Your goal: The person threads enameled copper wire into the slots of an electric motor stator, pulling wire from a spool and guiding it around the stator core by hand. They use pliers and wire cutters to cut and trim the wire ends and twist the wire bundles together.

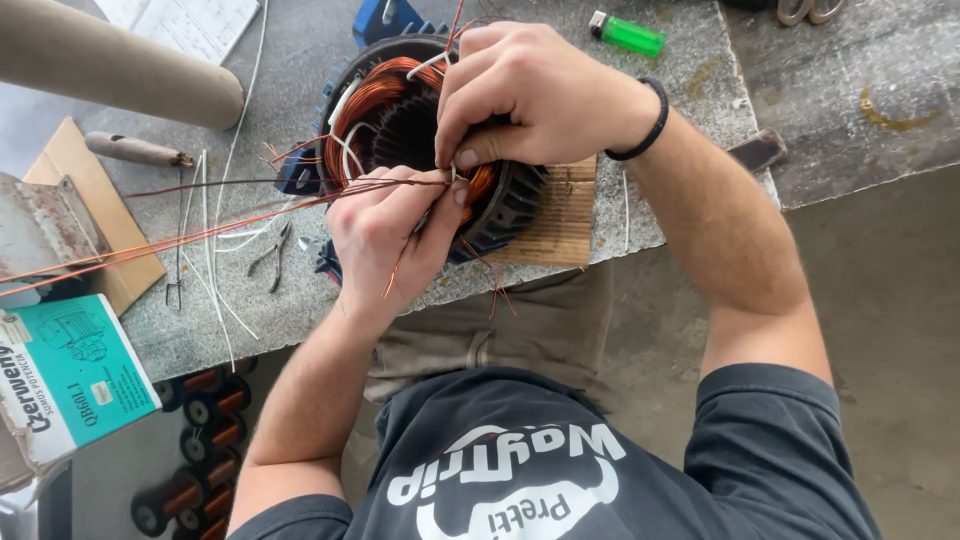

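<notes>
A stone workbench [690, 80] bears a motor stator [420, 130] on a wooden board [565, 215]. The right hand [535, 95], fingers closed, pinches copper wires [200, 235] at the stator's rim; the left hand [385, 235] grips the same bundle. Pulling hard could likely kink or snap strands.

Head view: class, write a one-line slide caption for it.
Both hands, left hand and right hand, pinch copper wires at a motor stator on a stone bench.
</notes>
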